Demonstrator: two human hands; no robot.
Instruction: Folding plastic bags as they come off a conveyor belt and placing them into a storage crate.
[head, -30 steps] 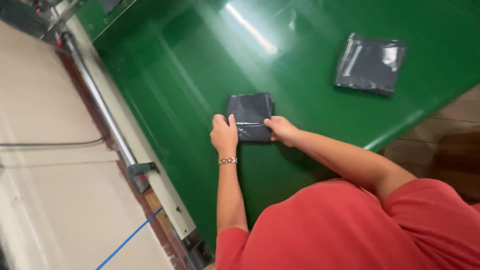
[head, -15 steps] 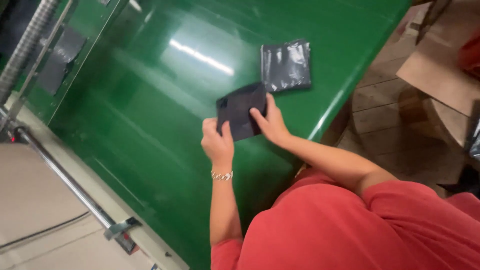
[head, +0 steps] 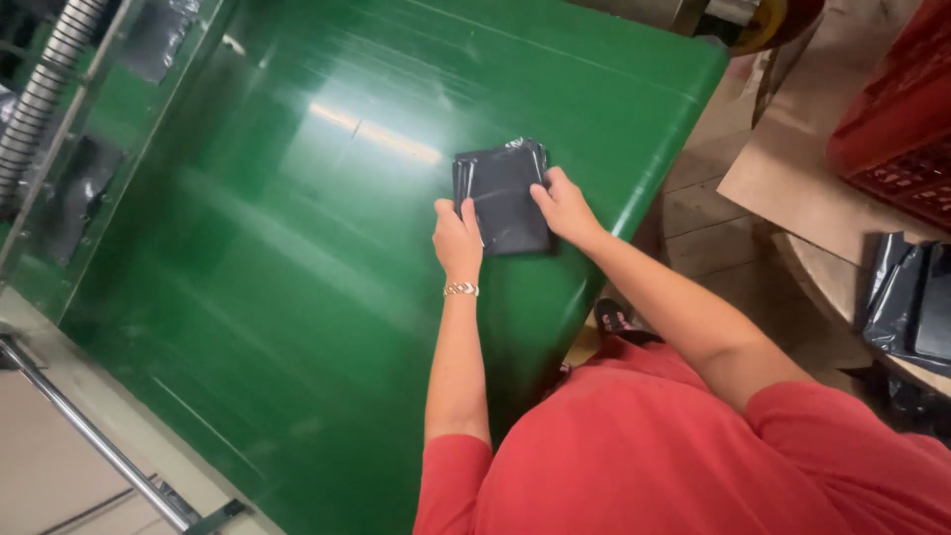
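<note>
A flat black plastic packet (head: 505, 203) lies on the shiny green table (head: 297, 297) near its right edge. My left hand (head: 458, 238) grips the packet's near left corner, a bracelet on that wrist. My right hand (head: 562, 206) holds the packet's right edge. A crinkled black edge of a second packet (head: 517, 147) shows just beyond the first, apparently underneath it. I wear a red shirt.
To the right, off the table, are a red crate (head: 892, 99), a cardboard sheet (head: 792, 168) and black bags (head: 906, 297) on a round surface. A ribbed hose (head: 45, 89) and dark packets (head: 84, 193) sit at the far left. A metal bar (head: 89, 436) runs along the lower left.
Both hands carried the black packet rightward across the green table to the second packet, and it now lies on top of it. The camera view turned toward the table's right edge.
</note>
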